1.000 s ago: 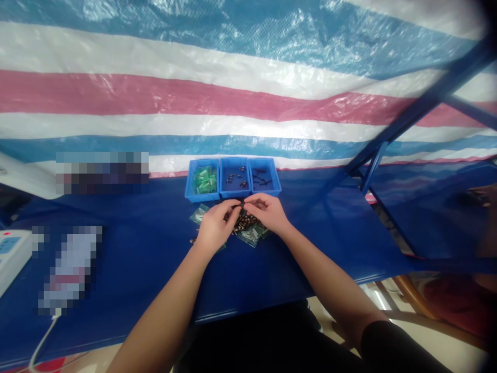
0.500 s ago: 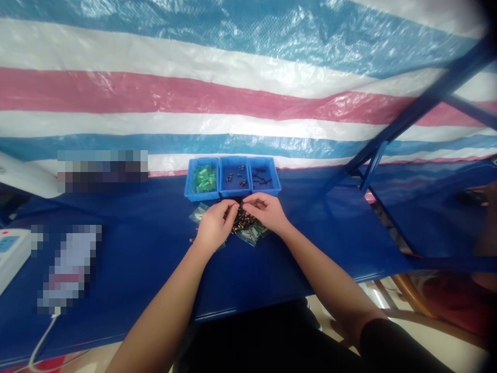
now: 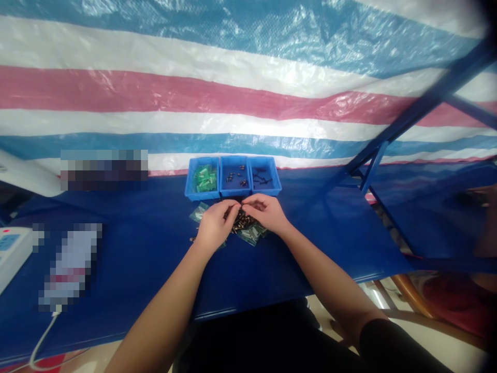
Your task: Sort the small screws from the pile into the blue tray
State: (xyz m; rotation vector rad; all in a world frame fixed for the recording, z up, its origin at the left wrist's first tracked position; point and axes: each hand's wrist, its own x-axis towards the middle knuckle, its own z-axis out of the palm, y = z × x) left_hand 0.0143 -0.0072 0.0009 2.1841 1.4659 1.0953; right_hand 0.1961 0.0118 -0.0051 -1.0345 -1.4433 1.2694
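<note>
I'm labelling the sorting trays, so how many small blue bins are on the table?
3, in a row behind the parts pile: left bin with green parts, middle bin and right bin with dark bits. None seems hidden.

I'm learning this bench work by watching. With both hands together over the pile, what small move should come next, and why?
Probably carry the tiny piece, seemingly pinched between left hand and right hand, forward into one of the blue bins: they sit just beyond the pile, each holding one kind.
</note>
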